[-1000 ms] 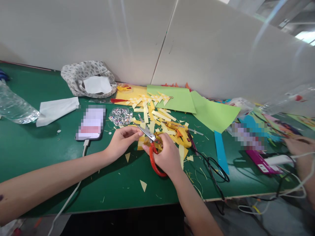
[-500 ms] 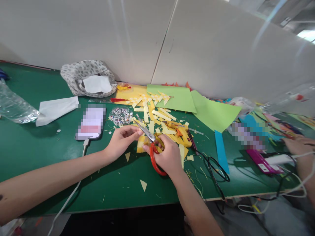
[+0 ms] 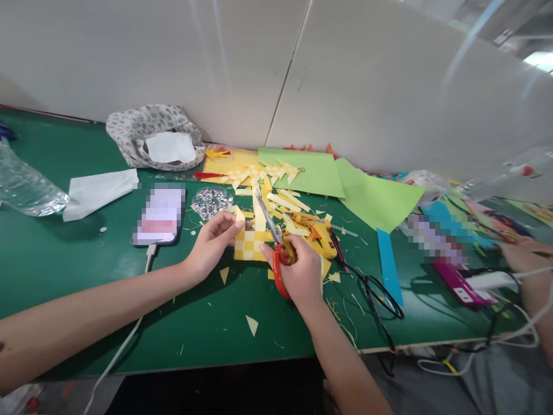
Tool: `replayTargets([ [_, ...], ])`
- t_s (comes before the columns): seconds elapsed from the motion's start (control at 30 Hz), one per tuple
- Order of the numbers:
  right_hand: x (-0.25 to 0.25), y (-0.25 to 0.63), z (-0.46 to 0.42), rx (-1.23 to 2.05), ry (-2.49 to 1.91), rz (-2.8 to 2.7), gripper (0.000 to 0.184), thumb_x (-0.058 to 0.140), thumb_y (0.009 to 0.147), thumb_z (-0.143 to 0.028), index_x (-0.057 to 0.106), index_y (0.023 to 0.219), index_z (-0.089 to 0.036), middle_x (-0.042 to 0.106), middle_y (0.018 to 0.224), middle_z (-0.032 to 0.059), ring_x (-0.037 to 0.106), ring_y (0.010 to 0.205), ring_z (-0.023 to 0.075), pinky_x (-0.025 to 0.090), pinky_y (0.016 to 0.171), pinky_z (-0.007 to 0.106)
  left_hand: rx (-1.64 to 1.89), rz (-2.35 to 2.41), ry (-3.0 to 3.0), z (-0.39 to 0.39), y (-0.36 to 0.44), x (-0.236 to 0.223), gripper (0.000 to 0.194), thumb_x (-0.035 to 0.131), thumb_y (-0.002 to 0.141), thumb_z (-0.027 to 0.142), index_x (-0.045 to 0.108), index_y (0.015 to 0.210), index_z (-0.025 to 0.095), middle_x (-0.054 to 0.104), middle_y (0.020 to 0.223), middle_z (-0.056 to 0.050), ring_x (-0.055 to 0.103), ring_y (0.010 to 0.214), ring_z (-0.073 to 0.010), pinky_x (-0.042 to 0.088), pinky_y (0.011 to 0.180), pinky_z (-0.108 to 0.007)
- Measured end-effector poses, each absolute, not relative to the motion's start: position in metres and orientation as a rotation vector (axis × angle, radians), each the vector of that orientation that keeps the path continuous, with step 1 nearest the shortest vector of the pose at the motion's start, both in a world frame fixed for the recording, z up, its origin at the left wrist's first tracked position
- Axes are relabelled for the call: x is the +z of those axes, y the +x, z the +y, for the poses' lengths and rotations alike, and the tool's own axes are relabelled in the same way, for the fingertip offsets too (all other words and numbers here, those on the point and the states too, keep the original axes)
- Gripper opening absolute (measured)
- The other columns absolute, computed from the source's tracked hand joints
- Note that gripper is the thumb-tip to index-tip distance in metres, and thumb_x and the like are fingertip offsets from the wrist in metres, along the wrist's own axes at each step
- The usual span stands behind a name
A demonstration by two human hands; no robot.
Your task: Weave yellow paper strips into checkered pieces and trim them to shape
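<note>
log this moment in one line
left hand: holds woven paper | right hand: holds scissors | phone: on table

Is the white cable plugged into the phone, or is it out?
In. The white plug meets the near edge of the phone, with no gap showing.
</note>
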State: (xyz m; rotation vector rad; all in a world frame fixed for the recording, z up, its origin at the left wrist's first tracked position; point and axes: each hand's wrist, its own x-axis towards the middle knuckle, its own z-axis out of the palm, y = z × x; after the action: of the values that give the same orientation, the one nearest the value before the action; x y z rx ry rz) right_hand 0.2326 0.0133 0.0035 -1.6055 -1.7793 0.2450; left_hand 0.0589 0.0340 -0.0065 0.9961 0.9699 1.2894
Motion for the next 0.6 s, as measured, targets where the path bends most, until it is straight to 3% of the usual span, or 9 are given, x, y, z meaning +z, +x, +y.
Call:
replayTargets([
  [0.17, 0.0045, 0.2349, 0.0155, 0.145, -1.701, -1.736, 0.034, 0.056, 0.073, -0.052, 0.048, 0.085, -0.02, 0.056, 0.081, 0.0037, 0.051, 0.065, 0.016, 0.037, 0.056, 0.027, 1.298, 1.003, 0.74, 0.038, 0.0592, -0.0091, 0.028, 0.063, 0.077, 0.043, 0.045, 0.085, 0.023, 0.067, 0.096, 0.0, 0.065, 0.064, -0.0137, 0.05, 0.05, -0.024],
  [0.3, 0.0007, 0.2349, 0.0177, 0.03, -1.709, -1.839, 0.038, 0.054, 0.074, -0.054, 0.049, 0.089, -0.019, 0.056, 0.085, 0.0053, 0.054, 0.072, 0.0187, 0.038, 0.058, 0.028, 1.286, 0.986, 0.756, 0.038, 0.0598, -0.0086, 0.034, 0.07, 0.072, 0.038, 0.045, 0.09, 0.024, 0.067, 0.086, 0.001, 0.065, 0.064, -0.0143, 0.051, 0.053, -0.025],
  [0.43, -0.0014, 0.2342, 0.0188, -0.032, -1.709, -1.91, 0.04, 0.054, 0.074, -0.055, 0.05, 0.092, -0.019, 0.058, 0.087, 0.0066, 0.056, 0.077, 0.0219, 0.04, 0.063, 0.031, 1.274, 0.927, 0.879, 0.0377, 0.0597, -0.0091, 0.033, 0.075, 0.066, 0.028, 0.051, 0.087, 0.021, 0.066, 0.076, 0.003, 0.063, 0.066, -0.0118, 0.05, 0.062, -0.022],
  [0.6, -0.0012, 0.2334, 0.0182, -0.049, -1.72, -1.984, 0.042, 0.054, 0.074, -0.056, 0.051, 0.093, -0.018, 0.058, 0.087, 0.0075, 0.056, 0.082, 0.0247, 0.042, 0.068, 0.035, 1.218, 0.924, 0.959, 0.0387, 0.0583, -0.0125, 0.027, 0.075, 0.066, 0.03, 0.063, 0.087, 0.018, 0.066, 0.077, 0.001, 0.061, 0.07, -0.0114, 0.048, 0.063, -0.021],
])
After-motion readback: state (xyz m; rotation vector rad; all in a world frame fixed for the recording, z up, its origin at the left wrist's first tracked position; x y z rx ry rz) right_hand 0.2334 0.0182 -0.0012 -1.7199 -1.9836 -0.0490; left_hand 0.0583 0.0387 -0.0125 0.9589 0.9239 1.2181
